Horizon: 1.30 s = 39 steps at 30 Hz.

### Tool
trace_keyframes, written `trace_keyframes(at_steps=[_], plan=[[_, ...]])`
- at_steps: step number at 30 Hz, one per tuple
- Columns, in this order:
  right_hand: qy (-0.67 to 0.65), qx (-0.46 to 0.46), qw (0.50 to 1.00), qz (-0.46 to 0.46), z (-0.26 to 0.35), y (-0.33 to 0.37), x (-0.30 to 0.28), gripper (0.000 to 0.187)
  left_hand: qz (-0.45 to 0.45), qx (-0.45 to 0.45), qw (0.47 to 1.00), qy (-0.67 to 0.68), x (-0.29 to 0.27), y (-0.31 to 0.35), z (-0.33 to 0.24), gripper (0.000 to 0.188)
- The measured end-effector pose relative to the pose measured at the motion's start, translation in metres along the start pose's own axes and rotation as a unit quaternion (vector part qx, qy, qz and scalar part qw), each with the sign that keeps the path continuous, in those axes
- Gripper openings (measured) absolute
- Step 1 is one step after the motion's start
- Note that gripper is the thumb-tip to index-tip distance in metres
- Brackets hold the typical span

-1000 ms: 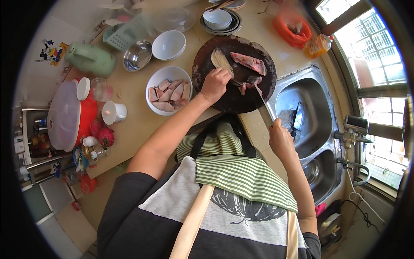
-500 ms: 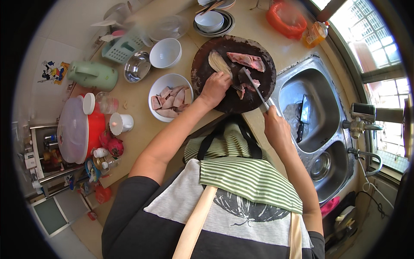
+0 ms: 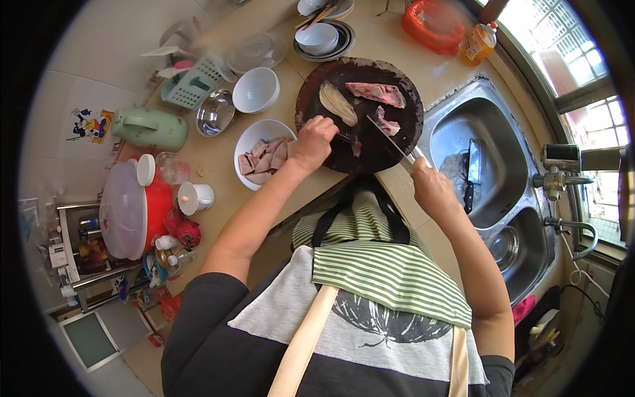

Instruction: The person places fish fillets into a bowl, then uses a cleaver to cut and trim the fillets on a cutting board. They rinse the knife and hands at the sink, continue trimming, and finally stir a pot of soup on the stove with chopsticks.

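Note:
My left hand (image 3: pixel 315 143) is closed at the left part of the round dark chopping board (image 3: pixel 364 149). From its fingers a thin dark utensil (image 3: pixel 344 137) sticks out, its kind unclear, with a small dark red scrap of meat (image 3: pixel 356 147) at its tip. My right hand (image 3: pixel 433 190) grips the handle of a knife (image 3: pixel 395 140), whose blade slants across the board's right side. By the blade's tip lies a small pinkish piece of meat (image 3: pixel 389 121). Farther back are a larger red piece of meat (image 3: pixel 376 94) and a pale yellowish, ridged piece (image 3: pixel 337 102).
A white bowl (image 3: pixel 244 139) of pale pink meat slices (image 3: pixel 266 157) stands left of the board. Behind it are another white bowl (image 3: pixel 255 90) and a steel bowl (image 3: pixel 215 112). A black-handled knife (image 3: pixel 473 172) lies in the sink (image 3: pixel 442 112) at the right.
My left hand has moved left, off the pale ridged piece, with the utensil and red scrap. The knife has drawn slightly toward me, its blade lower. The view has shifted a little.

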State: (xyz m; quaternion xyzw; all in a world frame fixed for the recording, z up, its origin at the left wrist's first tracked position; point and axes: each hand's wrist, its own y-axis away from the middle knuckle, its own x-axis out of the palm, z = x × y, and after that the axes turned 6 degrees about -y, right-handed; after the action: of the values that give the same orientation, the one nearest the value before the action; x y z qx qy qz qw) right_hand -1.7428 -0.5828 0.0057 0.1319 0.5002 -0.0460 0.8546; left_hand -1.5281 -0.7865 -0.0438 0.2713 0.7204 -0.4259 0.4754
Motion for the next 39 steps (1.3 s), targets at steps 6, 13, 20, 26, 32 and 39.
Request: trace_keyframes(at_steps=[6, 13, 20, 26, 32, 39], plan=[[-0.025, 0.018, 0.999, -0.018, 0.002, 0.015, 0.002, 0.019, -0.068, -0.191, 0.964, 0.174, -0.012, -0.032, 0.018, 0.008], [-0.118, 0.073, 0.988, -0.070, -0.005, 0.055, 0.016, 0.021, 0.024, -0.273, 0.947, 0.165, 0.038, -0.116, 0.014, 0.029], [-0.113, 0.189, 0.957, -0.191, -0.011, 0.119, 0.027, 0.014, 0.079, -0.257, 0.963, -0.005, 0.049, -0.090, -0.063, 0.060], [-0.044, 0.116, 0.965, -0.232, -0.041, 0.138, 0.036, 0.033, 0.141, -0.298, 0.941, 0.079, 0.061, -0.094, -0.079, 0.065], [-0.017, 0.057, 0.983, -0.172, -0.092, 0.163, 0.057, 0.040, 0.167, -0.305, 0.921, 0.178, 0.076, -0.093, -0.058, 0.063], [-0.035, 0.034, 0.985, -0.166, -0.114, 0.181, 0.071, 0.044, 0.154, -0.312, 0.764, 0.544, 0.057, -0.084, -0.084, 0.042]])
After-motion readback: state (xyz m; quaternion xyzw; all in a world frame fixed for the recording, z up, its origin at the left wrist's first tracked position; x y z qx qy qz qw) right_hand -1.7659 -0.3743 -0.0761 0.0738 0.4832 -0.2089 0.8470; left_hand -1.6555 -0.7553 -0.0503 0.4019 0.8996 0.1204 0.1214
